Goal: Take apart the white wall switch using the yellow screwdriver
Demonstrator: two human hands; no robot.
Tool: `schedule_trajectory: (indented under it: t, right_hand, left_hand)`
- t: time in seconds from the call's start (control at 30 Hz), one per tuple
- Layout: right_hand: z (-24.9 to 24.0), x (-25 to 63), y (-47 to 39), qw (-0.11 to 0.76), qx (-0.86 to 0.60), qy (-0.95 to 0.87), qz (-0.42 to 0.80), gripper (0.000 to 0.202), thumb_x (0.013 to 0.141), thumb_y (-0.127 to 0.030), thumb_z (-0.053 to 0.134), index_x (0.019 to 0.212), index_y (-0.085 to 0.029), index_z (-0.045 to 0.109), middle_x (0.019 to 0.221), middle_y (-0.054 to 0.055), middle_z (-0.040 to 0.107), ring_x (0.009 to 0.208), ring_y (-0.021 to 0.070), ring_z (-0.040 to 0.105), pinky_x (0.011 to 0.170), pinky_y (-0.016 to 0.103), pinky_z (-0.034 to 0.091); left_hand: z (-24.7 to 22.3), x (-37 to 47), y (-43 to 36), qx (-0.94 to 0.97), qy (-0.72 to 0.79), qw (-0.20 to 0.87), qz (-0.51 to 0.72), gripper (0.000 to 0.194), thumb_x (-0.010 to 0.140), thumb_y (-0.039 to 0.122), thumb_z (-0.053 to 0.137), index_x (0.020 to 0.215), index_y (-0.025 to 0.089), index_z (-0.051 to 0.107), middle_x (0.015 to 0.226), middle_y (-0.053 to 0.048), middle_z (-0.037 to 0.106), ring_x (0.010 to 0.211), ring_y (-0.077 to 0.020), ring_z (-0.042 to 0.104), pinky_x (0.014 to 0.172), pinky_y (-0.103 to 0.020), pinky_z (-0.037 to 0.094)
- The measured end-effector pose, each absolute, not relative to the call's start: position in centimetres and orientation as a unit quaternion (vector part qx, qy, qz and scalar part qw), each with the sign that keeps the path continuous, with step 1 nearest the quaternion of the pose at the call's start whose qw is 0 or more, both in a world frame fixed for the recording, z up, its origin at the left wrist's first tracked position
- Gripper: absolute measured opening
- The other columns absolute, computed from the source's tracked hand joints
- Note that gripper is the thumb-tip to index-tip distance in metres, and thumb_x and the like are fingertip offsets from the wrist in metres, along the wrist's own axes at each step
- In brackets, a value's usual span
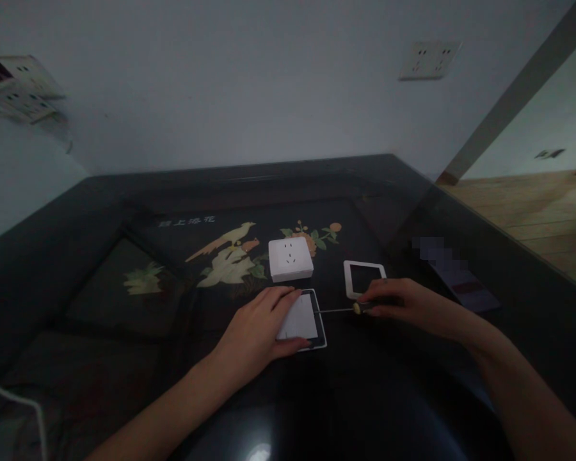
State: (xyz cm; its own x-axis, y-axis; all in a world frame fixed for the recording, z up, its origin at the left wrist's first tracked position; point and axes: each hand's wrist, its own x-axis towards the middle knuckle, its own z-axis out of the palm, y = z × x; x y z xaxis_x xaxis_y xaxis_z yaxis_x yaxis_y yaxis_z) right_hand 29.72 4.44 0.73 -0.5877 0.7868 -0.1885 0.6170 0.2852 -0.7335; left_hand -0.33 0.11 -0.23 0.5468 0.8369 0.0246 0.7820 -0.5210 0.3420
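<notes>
Black table (365, 397), far edge along the wall; bare surface lies between the socket panel and the right table edge's dark flat object (461, 275), which is partly pixelated. White cable (26, 400), cut off at the frame's left. Left hand (264, 320), partly open, thumb and fingers spread across the socket panel (303, 320), covering its left side. White socket box (290, 258), just beyond. Right hand (393, 299), nearly closed around the screwdriver (338, 310), its tip at the panel's right side; fingers partly hide the handle. White frame (352, 280), beside that hand, its near corner obscured.
</notes>
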Motion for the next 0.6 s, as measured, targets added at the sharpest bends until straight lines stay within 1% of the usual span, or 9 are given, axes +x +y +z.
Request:
schedule_trajectory:
  t: [0.13, 0.2, 0.27, 0.4, 0.47, 0.6]
  right_hand:
    - [0.0, 29.7, 4.6, 0.11, -0.448, -0.796, 0.392, 0.024, 0.086, -0.038, 0.063, 0.101, -0.022, 0.073, 0.1, 0.006, 0.073, 0.093, 0.022, 0.067, 0.087, 0.038, 0.051]
    - [-0.4, 29.6, 4.6, 0.11, -0.449, -0.794, 0.395, 0.024, 0.085, -0.036, 0.064, 0.101, -0.022, 0.073, 0.101, 0.006, 0.074, 0.094, 0.022, 0.067, 0.088, 0.038, 0.05]
    - [-0.5, 29.3, 4.6, 0.105, -0.45, -0.793, 0.397, 0.02, 0.083, -0.032, 0.066, 0.099, -0.021, 0.073, 0.098, 0.005, 0.074, 0.091, 0.021, 0.068, 0.085, 0.036, 0.051]
    - [-0.5, 28.5, 4.3, 0.099, -0.449, -0.798, 0.39, 0.015, 0.079, -0.022, 0.069, 0.093, -0.02, 0.072, 0.092, 0.003, 0.073, 0.085, 0.0194, 0.068, 0.078, 0.032, 0.051]
    - [-0.2, 28.5, 4.1, 0.101, -0.445, -0.802, 0.386, 0.015, 0.08, -0.023, 0.069, 0.093, -0.02, 0.072, 0.092, 0.003, 0.073, 0.086, 0.0194, 0.068, 0.078, 0.032, 0.05]
    - [0.8, 29.9, 4.1, 0.103, -0.457, -0.794, 0.387, 0.017, 0.083, -0.032, 0.067, 0.096, -0.022, 0.073, 0.094, 0.004, 0.074, 0.087, 0.021, 0.068, 0.08, 0.035, 0.052]
  left_hand:
    - [-0.2, -0.3, 0.1, 0.867, 0.464, 0.145, 0.109, 0.066, 0.077, 0.034, 0.076, 0.133, 0.016, 0.047, 0.142, -0.017, 0.05, 0.128, -0.0324, 0.052, 0.1, -0.05, 0.051]
    - [-0.3, -0.3, 0.2, 0.867, 0.464, 0.147, 0.103, 0.066, 0.077, 0.034, 0.076, 0.133, 0.014, 0.047, 0.141, -0.017, 0.052, 0.127, -0.0317, 0.054, 0.101, -0.049, 0.05]
    - [-0.3, -0.3, 0.1, 0.867, 0.465, 0.15, 0.097, 0.066, 0.078, 0.034, 0.075, 0.134, 0.013, 0.046, 0.138, -0.016, 0.055, 0.124, -0.0302, 0.056, 0.102, -0.047, 0.05]
    - [-0.4, -0.3, 0.1, 0.87, 0.462, 0.141, 0.1, 0.065, 0.079, 0.035, 0.074, 0.134, 0.013, 0.046, 0.137, -0.015, 0.057, 0.124, -0.0299, 0.056, 0.103, -0.047, 0.049]
    - [-0.4, -0.2, 0.1, 0.872, 0.459, 0.137, 0.103, 0.065, 0.08, 0.035, 0.074, 0.134, 0.013, 0.046, 0.137, -0.015, 0.057, 0.125, -0.0302, 0.056, 0.103, -0.047, 0.049]
    - [0.1, -0.1, -0.1, 0.87, 0.462, 0.142, 0.097, 0.064, 0.08, 0.033, 0.074, 0.133, 0.012, 0.047, 0.137, -0.016, 0.057, 0.124, -0.0308, 0.056, 0.103, -0.048, 0.049]
